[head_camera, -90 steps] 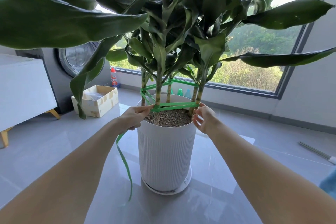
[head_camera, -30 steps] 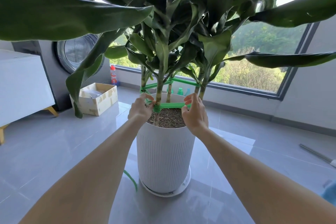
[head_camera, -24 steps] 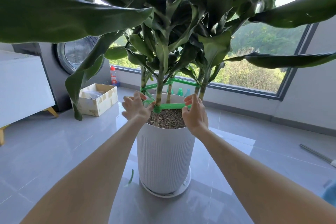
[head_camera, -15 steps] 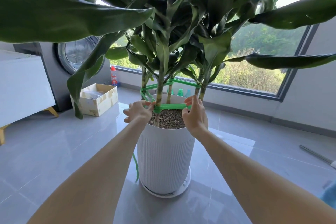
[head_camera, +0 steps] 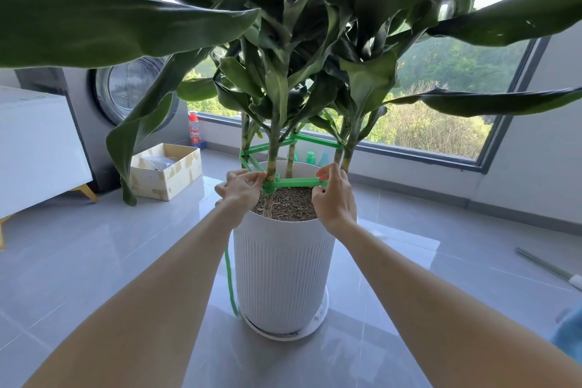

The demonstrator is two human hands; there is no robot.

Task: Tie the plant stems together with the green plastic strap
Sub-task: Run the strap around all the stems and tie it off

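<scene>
The green plastic strap (head_camera: 296, 182) wraps the nearest plant stem (head_camera: 273, 148) just above the white ribbed pot (head_camera: 283, 268); left hand (head_camera: 241, 190) and right hand (head_camera: 333, 197) pinch it there.

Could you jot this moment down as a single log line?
phase: tying | left hand: pinches green strap at front stem | right hand: pinches strap span | tail: hangs beside white pot
</scene>
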